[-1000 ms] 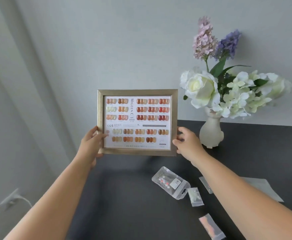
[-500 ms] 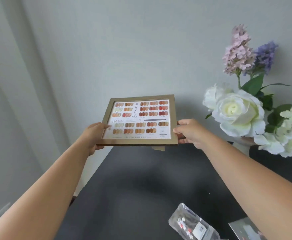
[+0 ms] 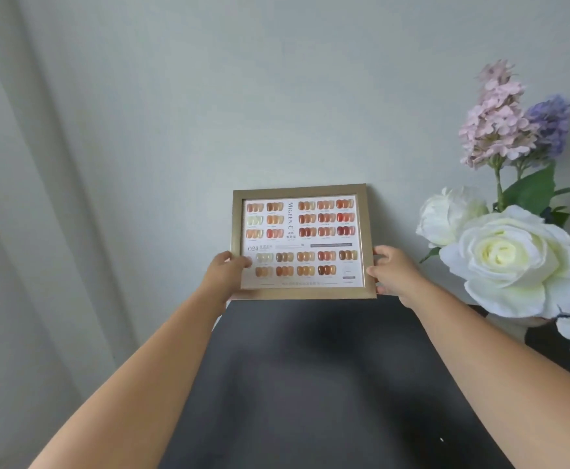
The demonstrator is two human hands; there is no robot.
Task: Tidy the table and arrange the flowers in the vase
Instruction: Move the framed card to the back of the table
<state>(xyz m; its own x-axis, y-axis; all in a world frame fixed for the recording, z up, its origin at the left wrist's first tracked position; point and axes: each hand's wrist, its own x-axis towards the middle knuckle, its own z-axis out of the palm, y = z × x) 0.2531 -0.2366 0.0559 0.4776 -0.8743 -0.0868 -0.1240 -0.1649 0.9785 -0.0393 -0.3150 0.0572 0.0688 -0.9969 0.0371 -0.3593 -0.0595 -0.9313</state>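
Note:
A gold picture frame [image 3: 300, 242] with a nail-colour chart stands upright at the far edge of the dark table [image 3: 327, 384], close against the wall. My left hand [image 3: 224, 275] grips its lower left side, thumb over the front. My right hand [image 3: 393, 274] grips its lower right side. To the right is a bouquet: two white roses [image 3: 510, 258], a pink flower spike [image 3: 495, 120] and a purple one [image 3: 550, 125]. The vase is almost wholly hidden behind the roses.
A grey wall [image 3: 276, 96] runs behind the table. A pale curtain [image 3: 23, 198] hangs at the left. The table's left edge runs diagonally under my left forearm.
The frame has gone from tilted flat in the air to upright at the table's back edge by the wall. The view has moved closer, so the plastic packets have left the view.

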